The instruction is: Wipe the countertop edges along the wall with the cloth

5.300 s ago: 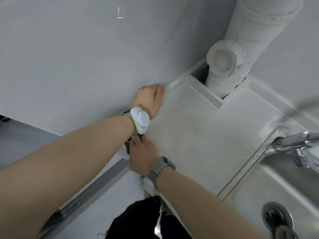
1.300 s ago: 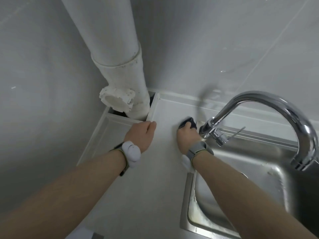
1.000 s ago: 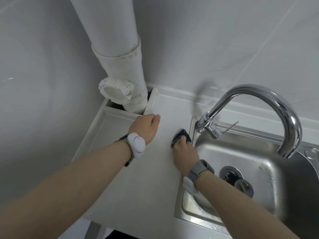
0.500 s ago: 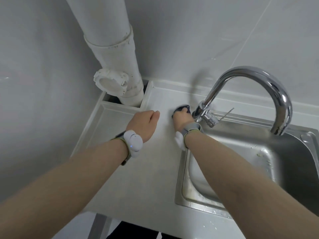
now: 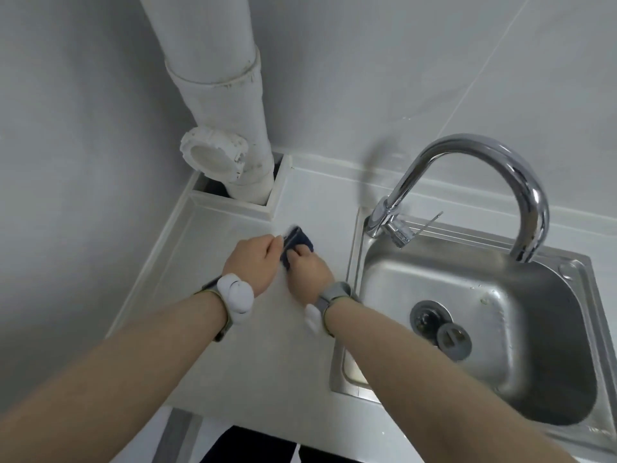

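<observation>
Cloth [image 5: 298, 241] gripped by both hands on white countertop [image 5: 233, 345].

Sink [image 5: 551, 329]: brushed steel, satin sheen, water-spotted. Tap [image 5: 467, 152] above it: polished chrome, mirror-bright. Worktop [image 5: 267, 362] left of sink: smooth, matt white. Cloth [image 5: 300, 242]: dark, napped fabric. Pipe [image 5: 227, 105]: dull white plastic, scuffed.

Cloth [image 5: 298, 242]: dark navy, plain. Counter [image 5: 233, 345]: pale grey-white, no pattern. Wall [image 5: 367, 78]: light grey tiles w/ thin pale seams. Pipe [image 5: 227, 105]: white, scuffed. Sink [image 5: 500, 329] & tap [image 5: 467, 152]: shiny silver steel. Wristbands [image 5: 334, 294]: grey w/ white pods.
</observation>
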